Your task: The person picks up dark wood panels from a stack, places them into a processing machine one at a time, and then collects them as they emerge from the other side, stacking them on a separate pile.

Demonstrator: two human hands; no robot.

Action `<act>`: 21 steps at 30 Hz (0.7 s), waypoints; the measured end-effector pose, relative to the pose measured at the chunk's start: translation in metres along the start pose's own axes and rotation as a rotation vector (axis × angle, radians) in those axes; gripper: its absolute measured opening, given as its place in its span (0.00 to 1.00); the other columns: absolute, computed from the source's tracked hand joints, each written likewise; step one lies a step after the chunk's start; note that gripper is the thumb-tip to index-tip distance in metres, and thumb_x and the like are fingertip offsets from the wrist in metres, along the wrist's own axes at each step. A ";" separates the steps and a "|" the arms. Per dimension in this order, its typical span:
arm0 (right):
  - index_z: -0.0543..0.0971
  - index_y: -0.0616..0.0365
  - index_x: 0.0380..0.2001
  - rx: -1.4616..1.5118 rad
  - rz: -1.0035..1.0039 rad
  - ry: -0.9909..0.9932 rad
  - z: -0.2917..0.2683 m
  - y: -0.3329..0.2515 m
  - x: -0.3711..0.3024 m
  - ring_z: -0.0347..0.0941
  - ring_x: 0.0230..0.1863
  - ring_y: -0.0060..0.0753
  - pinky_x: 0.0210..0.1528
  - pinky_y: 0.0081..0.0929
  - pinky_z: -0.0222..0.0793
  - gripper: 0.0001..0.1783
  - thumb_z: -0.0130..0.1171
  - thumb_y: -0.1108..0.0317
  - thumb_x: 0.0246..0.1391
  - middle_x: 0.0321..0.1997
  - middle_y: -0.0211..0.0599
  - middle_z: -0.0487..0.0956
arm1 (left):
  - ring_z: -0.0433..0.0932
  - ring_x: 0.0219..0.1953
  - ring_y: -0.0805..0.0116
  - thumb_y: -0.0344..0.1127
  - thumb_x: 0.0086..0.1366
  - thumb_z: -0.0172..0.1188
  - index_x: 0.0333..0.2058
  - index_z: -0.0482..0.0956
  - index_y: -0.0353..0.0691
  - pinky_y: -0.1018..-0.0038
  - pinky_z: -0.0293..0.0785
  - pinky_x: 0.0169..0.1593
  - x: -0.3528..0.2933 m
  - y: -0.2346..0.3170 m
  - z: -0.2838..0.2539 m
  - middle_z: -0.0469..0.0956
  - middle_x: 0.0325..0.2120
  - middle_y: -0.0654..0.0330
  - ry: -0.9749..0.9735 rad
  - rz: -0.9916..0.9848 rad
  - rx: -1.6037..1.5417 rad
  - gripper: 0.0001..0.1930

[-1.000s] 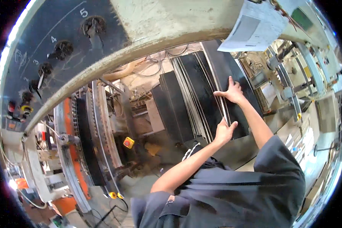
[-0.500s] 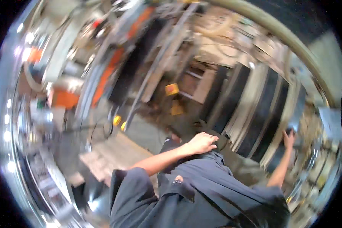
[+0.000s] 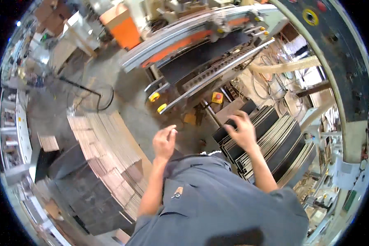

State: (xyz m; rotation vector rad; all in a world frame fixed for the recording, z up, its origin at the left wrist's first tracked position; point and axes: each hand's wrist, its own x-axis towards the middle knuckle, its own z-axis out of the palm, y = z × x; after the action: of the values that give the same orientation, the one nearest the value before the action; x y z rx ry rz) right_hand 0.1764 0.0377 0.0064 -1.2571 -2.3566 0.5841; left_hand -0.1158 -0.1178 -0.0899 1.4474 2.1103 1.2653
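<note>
My left hand [image 3: 165, 142] is raised in front of my body, its fingers loosely bent and nothing seen in them. To its right, my right hand [image 3: 242, 131] hovers with thumb and fingers apart, also holding nothing. Just beyond and beside the right hand stand stacks of thin black-faced boards [image 3: 281, 149] with pale edges, packed side by side. My right forearm covers part of those stacks. Off to the left of my left hand lies a large stack of light wood-coloured strips [image 3: 110, 143].
A long machine [image 3: 201, 53] with an orange stripe and metal rails with yellow ends stretches across the far side. A yellow box with a red button [image 3: 217, 97] sits below it. A ribbed hose [image 3: 287, 67] runs at right. Dark panels [image 3: 86, 197] lie lower left.
My view has swung to the right, bringing the wood strips nearer. My right hand has left the far side of the black boards and come in front of me. The left hand has lifted.
</note>
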 end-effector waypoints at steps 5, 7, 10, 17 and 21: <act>0.84 0.49 0.38 0.284 -1.169 0.069 0.041 -0.256 0.068 0.77 0.52 0.39 0.45 0.39 0.81 0.15 0.75 0.68 0.45 0.48 0.35 0.76 | 0.81 0.39 0.52 0.37 0.68 0.66 0.45 0.87 0.45 0.58 0.77 0.50 0.010 -0.076 -0.101 0.85 0.37 0.55 0.270 0.113 0.246 0.09; 0.82 0.51 0.30 0.518 -1.337 0.210 0.045 -0.335 0.062 0.79 0.41 0.39 0.40 0.37 0.82 0.09 0.72 0.72 0.43 0.37 0.33 0.77 | 0.81 0.40 0.49 0.38 0.66 0.68 0.46 0.86 0.45 0.55 0.75 0.52 0.008 -0.108 -0.155 0.84 0.37 0.53 0.354 0.101 0.464 0.12; 0.78 0.54 0.26 0.630 -1.479 0.313 0.057 -0.408 0.051 0.77 0.30 0.35 0.37 0.31 0.81 0.07 0.67 0.76 0.44 0.27 0.30 0.75 | 0.80 0.45 0.48 0.42 0.63 0.71 0.49 0.85 0.44 0.53 0.73 0.54 -0.003 -0.133 -0.249 0.84 0.40 0.50 0.427 -0.033 0.593 0.17; 0.66 0.61 0.40 0.460 -1.586 0.699 0.094 -0.472 0.038 0.72 0.39 0.21 0.41 0.22 0.75 0.18 0.64 0.80 0.50 0.39 0.32 0.69 | 0.71 0.66 0.42 0.68 0.70 0.55 0.66 0.74 0.37 0.50 0.62 0.71 -0.071 -0.242 -0.402 0.75 0.64 0.45 0.304 -0.554 1.069 0.41; 0.67 0.59 0.41 0.529 -1.550 0.607 0.100 -0.499 0.036 0.73 0.34 0.22 0.40 0.32 0.78 0.22 0.67 0.78 0.46 0.38 0.33 0.73 | 0.65 0.69 0.32 0.72 0.68 0.52 0.69 0.70 0.38 0.47 0.54 0.75 -0.087 -0.267 -0.395 0.66 0.71 0.45 0.247 -0.595 1.111 0.45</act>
State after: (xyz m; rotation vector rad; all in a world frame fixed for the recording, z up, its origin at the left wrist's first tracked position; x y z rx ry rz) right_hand -0.2314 -0.2019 0.1960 0.6399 -1.7279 0.1684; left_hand -0.4953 -0.4190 -0.0929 0.7513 3.2727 -0.0326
